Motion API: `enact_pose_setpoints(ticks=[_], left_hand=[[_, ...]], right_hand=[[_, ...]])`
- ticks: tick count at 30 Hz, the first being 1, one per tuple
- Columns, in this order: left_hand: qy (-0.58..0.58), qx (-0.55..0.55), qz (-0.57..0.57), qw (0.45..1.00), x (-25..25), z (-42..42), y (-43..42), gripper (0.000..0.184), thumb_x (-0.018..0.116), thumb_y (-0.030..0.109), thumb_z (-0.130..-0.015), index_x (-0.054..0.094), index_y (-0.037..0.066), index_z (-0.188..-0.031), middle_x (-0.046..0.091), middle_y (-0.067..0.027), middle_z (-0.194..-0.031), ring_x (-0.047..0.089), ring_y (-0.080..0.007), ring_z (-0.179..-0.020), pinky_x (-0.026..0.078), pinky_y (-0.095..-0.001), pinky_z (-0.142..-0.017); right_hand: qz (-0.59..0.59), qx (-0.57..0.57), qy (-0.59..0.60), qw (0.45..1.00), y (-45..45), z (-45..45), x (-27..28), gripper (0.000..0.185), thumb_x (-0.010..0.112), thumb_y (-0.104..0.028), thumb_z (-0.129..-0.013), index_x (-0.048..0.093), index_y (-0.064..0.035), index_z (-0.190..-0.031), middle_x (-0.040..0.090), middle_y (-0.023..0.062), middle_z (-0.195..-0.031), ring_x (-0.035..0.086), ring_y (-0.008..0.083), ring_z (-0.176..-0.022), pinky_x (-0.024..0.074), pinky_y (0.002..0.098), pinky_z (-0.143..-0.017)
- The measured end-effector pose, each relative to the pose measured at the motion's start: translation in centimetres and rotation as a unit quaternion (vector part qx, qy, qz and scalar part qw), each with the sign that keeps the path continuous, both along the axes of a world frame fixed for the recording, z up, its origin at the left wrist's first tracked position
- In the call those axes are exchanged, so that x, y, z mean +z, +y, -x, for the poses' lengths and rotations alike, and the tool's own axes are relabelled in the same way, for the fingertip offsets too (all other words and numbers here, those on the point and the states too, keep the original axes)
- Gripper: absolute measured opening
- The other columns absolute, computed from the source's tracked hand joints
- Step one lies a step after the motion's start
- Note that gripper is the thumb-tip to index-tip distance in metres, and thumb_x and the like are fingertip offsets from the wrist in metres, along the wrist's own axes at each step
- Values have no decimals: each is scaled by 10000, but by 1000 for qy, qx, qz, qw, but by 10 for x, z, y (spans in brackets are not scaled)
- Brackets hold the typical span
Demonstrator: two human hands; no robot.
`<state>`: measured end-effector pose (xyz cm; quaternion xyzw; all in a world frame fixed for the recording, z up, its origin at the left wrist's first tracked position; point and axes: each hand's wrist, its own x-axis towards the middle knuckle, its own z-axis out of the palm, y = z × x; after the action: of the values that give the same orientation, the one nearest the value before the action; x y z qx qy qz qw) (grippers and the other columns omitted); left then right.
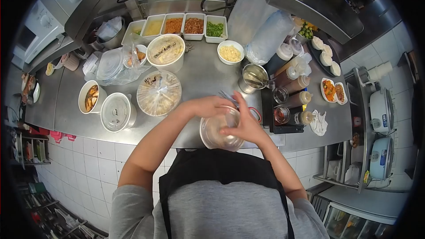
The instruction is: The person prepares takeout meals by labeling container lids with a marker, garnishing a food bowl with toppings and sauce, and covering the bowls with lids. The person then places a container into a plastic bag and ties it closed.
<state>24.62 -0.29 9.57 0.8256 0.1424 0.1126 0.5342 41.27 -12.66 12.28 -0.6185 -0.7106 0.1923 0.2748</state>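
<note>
While both forearms extended over the near edge of the steel counter point(201, 79), L hand point(209, 106) curved over the far-L rim of a clear plastic tub point(214, 132), fingers pointing R. R hand point(247, 126) was at the tub's R side, thumb across it, fingers spread up & away from thumb. Whether either hand was actually pinching the rim: can't tell. Fingertips of the two were v. close; contact unclear. Tub was at the counter's near edge, right in front of the black apron point(217, 168); contents too blurred to ID.

Scissors w/ red handles point(255, 114) showed just behind R hand, partly hidden by it. To the L: plastic-wrapped bowl point(159, 93), then lidded tub point(117, 114), then open bowl of browned pieces point(91, 99). Beyond the hands, approx. centre: white bowl of pale chopped food point(230, 53), w/ metal pot point(252, 89) nearer & to its R. Black rack point(287, 129) w/ sauce bottles point(295, 86) was R of the hands, white cloth point(318, 123) just beside it.
</note>
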Motion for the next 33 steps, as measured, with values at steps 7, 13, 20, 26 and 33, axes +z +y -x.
enact_pose_setpoints(ticks=[7,13,20,26,33], left_hand=[[-18,316,24,948,-1,7,-77,369,605,106,-858,516,-7,-1197,609,-114,-1097,582,-173,-973,446,-288,-867],[-159,393,217,879,-10,12,-80,335,560,104,-897,516,-11,-1209,609,-91,-1107,559,-127,-989,447,-260,-864],[-147,389,225,881,-16,15,-78,269,513,102,-925,560,-7,-1167,630,-72,-1054,566,-107,-951,453,-242,-842],[-116,394,245,878,-5,15,-74,249,495,116,-936,598,-7,-1126,651,-68,-990,570,-94,-895,460,-224,-801],[-108,381,249,884,-5,11,-69,256,487,132,-942,603,-9,-1121,649,-59,-985,553,-85,-893,450,-221,-805]], right_hand=[[99,-85,235,963,-2,3,-30,620,744,-176,-754,459,14,-1271,605,148,-1079,570,177,-993,451,293,-855],[133,-69,391,908,1,15,-26,454,672,-99,-813,499,17,-1217,606,97,-1057,566,130,-950,462,263,-815],[103,-31,340,934,5,9,-29,395,670,-97,-815,535,22,-1166,608,82,-1031,567,124,-922,460,259,-805],[86,-56,275,956,11,8,-26,255,557,-141,-899,587,44,-1073,639,104,-953,579,128,-885,457,263,-779],[158,-65,270,947,18,4,-29,312,475,-232,-942,599,28,-1062,647,172,-927,613,224,-841,459,295,-783]])
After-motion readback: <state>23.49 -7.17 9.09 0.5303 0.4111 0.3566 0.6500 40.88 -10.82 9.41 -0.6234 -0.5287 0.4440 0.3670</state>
